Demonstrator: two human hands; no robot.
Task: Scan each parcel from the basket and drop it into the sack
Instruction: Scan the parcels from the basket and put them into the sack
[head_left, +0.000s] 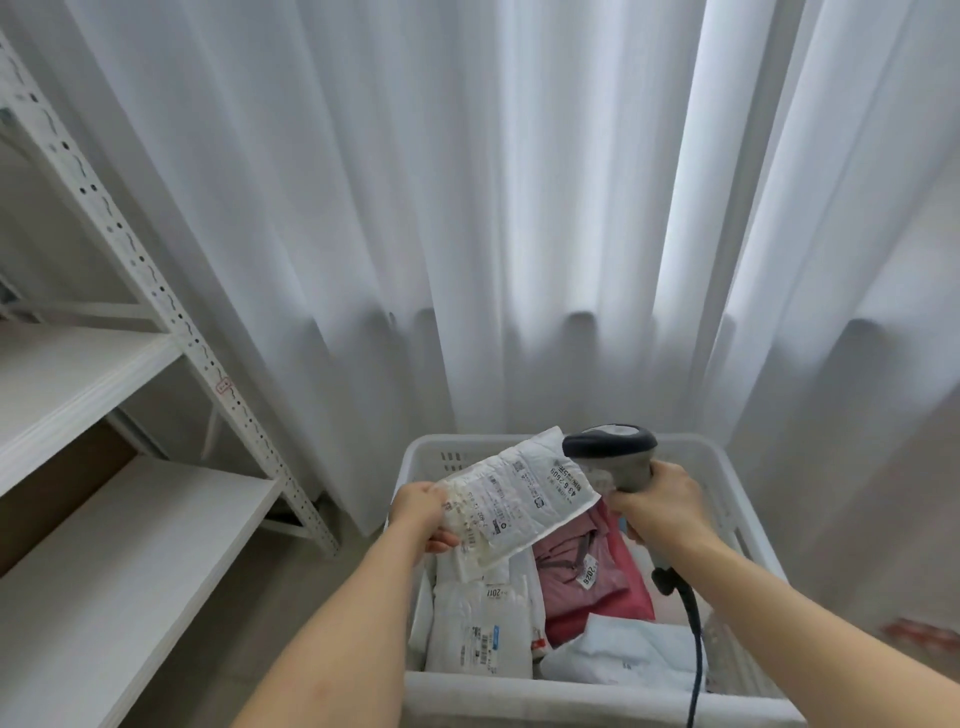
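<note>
White pleated curtains (519, 208) hang behind a white plastic basket (571, 699). Above the basket, the left hand (418, 512) pinches a white bubble-mailer parcel (519, 501) by its near end, fingers (441, 540) clamped on it, its printed label turned up. Just right of those fingers, the right hand (660, 506) grips the handle of a grey barcode scanner (615, 454), whose dark head sits over the parcel's far corner; its black cable (693, 634) trails down. Below the hands lie a pink parcel (587, 577) and several white ones (478, 634). White metal shelving (156, 364) stands far left of the hands.
</note>
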